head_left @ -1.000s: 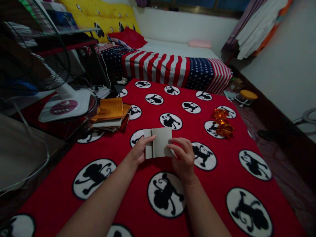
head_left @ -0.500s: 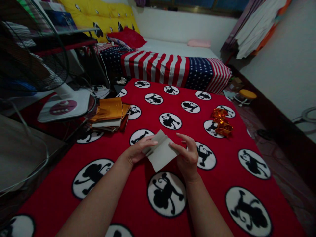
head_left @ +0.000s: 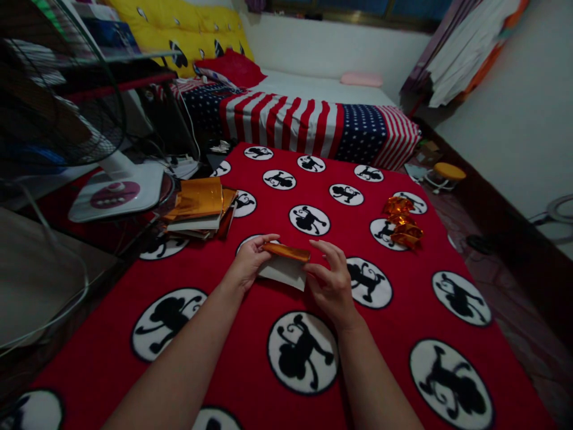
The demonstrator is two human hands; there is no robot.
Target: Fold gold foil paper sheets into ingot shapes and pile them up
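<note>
Nearer the camera than the orange foil pieces (head_left: 403,222), the left hand (head_left: 251,261) is pinching the folded paper (head_left: 284,272) (its upper strip is showing orange); the right hand (head_left: 330,279), fingers loosely curled, is touching its other end.

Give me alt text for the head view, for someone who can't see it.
Left hand and right hand hold gold-and-white paper over a red blanket, with a paper stack at left and shiny orange pieces at right.

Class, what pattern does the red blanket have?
The red blanket has white circles, dark-rimmed, each with a black monkey; it shows best in the head view.
</note>
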